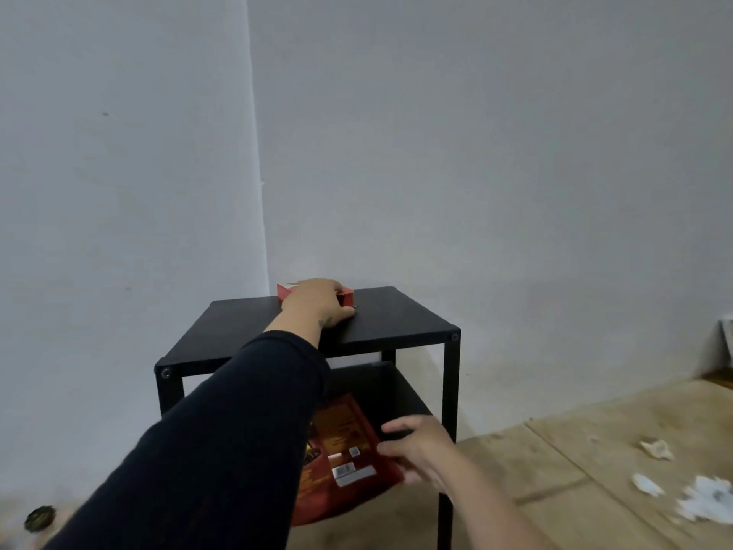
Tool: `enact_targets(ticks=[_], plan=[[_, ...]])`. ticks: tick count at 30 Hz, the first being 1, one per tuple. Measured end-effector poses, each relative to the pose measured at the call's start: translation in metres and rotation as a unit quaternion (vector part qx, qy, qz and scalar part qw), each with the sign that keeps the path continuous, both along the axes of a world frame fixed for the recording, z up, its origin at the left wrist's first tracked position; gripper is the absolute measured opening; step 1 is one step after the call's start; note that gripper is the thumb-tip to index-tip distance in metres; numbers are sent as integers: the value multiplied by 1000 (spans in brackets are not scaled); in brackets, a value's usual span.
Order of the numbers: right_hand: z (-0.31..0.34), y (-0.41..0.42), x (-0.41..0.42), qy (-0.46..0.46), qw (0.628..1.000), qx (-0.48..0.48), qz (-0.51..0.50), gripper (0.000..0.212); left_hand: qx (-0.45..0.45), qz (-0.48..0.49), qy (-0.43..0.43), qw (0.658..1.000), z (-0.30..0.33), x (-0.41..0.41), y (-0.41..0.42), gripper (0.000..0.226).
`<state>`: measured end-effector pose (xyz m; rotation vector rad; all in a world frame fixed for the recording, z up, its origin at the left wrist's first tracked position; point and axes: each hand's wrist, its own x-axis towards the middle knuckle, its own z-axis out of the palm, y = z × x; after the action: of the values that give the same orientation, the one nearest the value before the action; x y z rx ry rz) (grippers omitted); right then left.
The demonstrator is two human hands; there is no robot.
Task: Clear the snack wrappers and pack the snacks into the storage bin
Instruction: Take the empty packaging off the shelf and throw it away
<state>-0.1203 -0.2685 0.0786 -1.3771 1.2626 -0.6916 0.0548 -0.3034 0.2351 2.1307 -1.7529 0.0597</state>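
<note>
Head view, nearest: right hand pinches the right edge of a red snack bag, held in front of the table's lower shelf.
Bag handling: judged light, soft and crinkly, slippery film; a pinch at a sealed edge should hold it.
Bag look: glossy red-orange, white label patches, print blurred.
Farther: left hand curls over a small red box at the back edge of the black table.
Box handling: likely light, stiff card, crushable; grip across its sides.
</note>
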Motion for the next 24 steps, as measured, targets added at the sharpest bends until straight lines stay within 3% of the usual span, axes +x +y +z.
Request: enact_targets(ticks=[8, 15, 24], plan=[[2, 1, -2, 55, 998, -3, 35, 29, -53, -7, -21, 998, -3, 20, 20, 39], [2, 38, -4, -35, 998, 53, -14, 24, -61, -55, 6, 997, -5, 52, 88, 39], [-5, 111, 23, -77, 991, 50, -96, 39, -109, -73, 48, 990, -19, 108, 170, 34]])
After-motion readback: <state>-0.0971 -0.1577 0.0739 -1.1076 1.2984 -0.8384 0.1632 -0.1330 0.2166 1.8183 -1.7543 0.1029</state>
